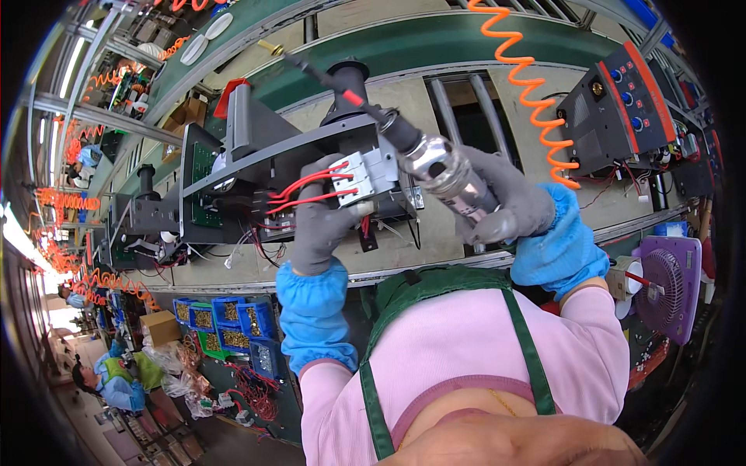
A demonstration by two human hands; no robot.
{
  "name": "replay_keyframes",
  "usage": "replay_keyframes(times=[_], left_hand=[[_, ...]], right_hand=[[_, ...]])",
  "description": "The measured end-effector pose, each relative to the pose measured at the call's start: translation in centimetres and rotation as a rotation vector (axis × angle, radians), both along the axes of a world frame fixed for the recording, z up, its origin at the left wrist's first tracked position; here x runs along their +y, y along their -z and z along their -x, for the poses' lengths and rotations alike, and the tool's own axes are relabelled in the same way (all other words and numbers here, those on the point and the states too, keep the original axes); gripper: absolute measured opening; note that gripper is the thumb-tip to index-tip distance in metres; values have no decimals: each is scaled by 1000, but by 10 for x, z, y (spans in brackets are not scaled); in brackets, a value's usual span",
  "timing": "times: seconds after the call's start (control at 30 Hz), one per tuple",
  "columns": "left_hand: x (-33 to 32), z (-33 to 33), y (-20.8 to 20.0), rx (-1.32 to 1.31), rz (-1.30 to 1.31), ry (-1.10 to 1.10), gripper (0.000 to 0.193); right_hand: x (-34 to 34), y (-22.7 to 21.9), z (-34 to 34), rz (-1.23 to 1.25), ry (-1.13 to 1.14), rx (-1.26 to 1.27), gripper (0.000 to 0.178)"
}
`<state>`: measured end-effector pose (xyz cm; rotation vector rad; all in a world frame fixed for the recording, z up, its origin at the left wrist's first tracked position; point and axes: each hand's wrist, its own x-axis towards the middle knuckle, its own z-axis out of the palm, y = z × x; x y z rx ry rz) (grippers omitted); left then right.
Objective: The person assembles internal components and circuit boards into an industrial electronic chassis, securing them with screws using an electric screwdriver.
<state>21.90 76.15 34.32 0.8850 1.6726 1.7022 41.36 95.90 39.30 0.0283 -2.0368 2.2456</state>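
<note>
My right hand [517,202], in a grey glove, is closed around a power screwdriver [458,182] with a silver body. From its black collar a dark, blurred stem with a red band runs up and left to a brass-coloured end. My left hand [317,225], also gloved, grips a white-grey terminal block [356,179] with red wires plugged into its face. Its thumb lies along the block's lower edge, while some fingers are hidden behind the wires. The block sits at the right end of an open dark metal housing [272,159] holding a green circuit board [203,185].
An orange coiled hose [536,93] hangs at the right, beside a finished-looking machine with a red-edged panel [637,101]. Blue bins [231,311] of brass parts lie below left, near loose red wires. A purple fan [668,291] stands at right. Another person [116,377] is at lower left.
</note>
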Motion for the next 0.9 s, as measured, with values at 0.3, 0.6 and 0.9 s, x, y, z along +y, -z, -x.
replay_keyframes(times=[0.3,0.6,0.9], left_hand=[[14,-7,16,135,39,-140,73],[24,-36,6,-798,-111,-135,46],[-25,-15,75,-794,-170,-422,45]], right_hand=[[-2,31,6,-203,-10,341,74],[-4,41,-3,-181,-104,291,74],[2,50,4,-285,-205,343,89]])
